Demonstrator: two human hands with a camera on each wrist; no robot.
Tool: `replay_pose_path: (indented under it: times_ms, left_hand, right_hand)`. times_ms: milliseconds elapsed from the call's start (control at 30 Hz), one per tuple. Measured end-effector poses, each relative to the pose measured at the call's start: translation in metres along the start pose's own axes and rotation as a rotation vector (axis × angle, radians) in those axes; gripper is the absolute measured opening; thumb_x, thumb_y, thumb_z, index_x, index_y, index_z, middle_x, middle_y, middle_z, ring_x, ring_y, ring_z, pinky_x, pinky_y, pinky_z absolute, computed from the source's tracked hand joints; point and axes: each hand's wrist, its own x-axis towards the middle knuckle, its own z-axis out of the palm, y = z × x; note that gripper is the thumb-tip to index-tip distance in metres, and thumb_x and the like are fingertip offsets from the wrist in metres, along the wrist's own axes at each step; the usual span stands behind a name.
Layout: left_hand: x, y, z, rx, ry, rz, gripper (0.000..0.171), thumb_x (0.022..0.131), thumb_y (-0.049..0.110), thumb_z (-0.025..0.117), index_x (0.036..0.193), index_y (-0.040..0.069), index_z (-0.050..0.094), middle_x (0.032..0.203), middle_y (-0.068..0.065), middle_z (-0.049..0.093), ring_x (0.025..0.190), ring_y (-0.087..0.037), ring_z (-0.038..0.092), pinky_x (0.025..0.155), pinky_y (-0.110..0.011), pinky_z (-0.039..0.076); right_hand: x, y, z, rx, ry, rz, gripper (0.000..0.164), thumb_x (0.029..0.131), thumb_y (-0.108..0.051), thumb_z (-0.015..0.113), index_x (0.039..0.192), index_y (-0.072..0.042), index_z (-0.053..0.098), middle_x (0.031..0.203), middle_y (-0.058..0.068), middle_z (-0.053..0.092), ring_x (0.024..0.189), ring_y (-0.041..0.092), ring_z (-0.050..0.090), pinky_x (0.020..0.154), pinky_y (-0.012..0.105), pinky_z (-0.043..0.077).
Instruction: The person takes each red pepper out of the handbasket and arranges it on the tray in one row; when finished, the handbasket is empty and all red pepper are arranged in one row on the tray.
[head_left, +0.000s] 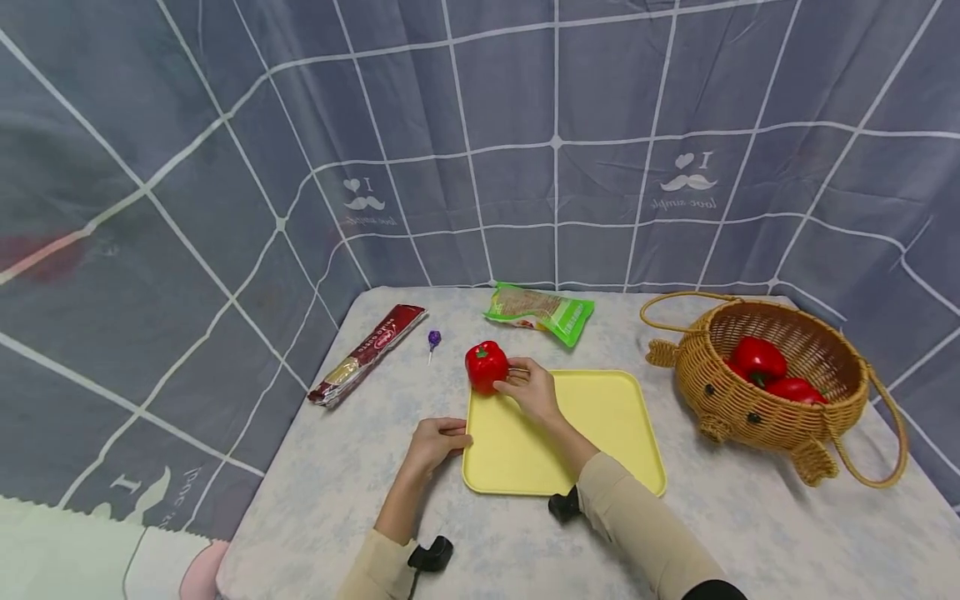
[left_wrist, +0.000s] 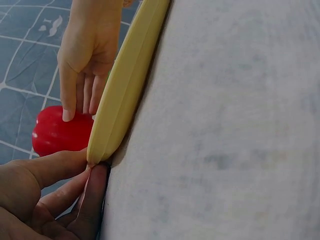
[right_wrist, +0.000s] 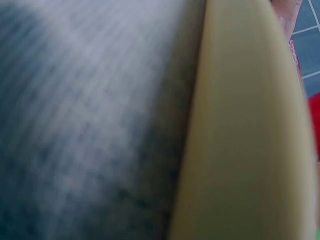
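We hold a red pepper [head_left: 486,365] at the far-left corner of a yellow tray [head_left: 517,458] on the counter [head_left: 300,500]. The right hand [head_left: 531,392] reaches across the tray and grips the pepper's right side, fingers narrowed to the pepper's width, thumb on the near face. The left hand [head_left: 435,444] pinches the tray's left edge, with fingers above and below the rim in the left wrist view. The right wrist view is blurred and does not show the right fingers' grip.

Step in hand: we judge this to be handling the pepper at the tray corner while the left hand steadies the tray. We cannot tell whether the pepper's underside bears on the rim or hangs just above it.

Next move: if the pepper is to rest on the tray, we should shift it inward past the rim, lower it fully, then part the right fingers. Keep the left pinch firm so that the tray does not slide.

Keep-clear items: a wicker basket [head_left: 727,407] with more red peppers [head_left: 759,360] at right, a green packet [head_left: 553,312] behind, and a lollipop [head_left: 434,337] and dark red packet [head_left: 375,348] at left.
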Motion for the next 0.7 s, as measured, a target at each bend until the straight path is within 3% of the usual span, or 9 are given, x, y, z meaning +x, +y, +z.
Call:
replay_pose_path:
  times_ms: [200,433,700]
  left_hand:
    - [0.0032,0.0001,0.0071,0.0,0.031,-0.006,0.039,0.082,0.002,0.074,0.118,-0.009,0.064,0.105,-0.02,0.069,0.081,-0.013,0.068,0.073,-0.031,0.06]
    - [-0.0004,0.0038,0.0031,-0.021,0.019,0.014,0.041,0.082,0.002,0.074,0.12,-0.011,0.063,0.106,-0.021,0.069,0.081,-0.013,0.067,0.073,-0.032,0.06]
    - [0.0012,0.0017,0.0044,-0.026,0.004,0.003,0.041,0.082,0.002,0.074,0.119,-0.011,0.063,0.107,-0.022,0.069,0.083,-0.014,0.068,0.073,-0.031,0.06]
  right_hand:
    - [-0.0017,0.0051,-0.0098,-0.004,-0.048,-0.086,0.048,0.078,-0.011,0.081,0.118,0.005,0.06,0.115,0.022,0.067,0.106,0.029,0.068,0.087,0.031,0.058]
    - [-0.0004,0.002,-0.0078,0.012,-0.042,-0.01,0.048,0.076,0.002,0.079,0.12,0.006,0.059,0.119,0.026,0.065,0.113,0.035,0.065,0.091,0.034,0.056]
    - [-0.0012,0.0029,-0.0107,-0.024,-0.049,0.018,0.052,0.074,0.003,0.08,0.122,0.005,0.059,0.12,0.026,0.064,0.113,0.037,0.064,0.089,0.035,0.057]
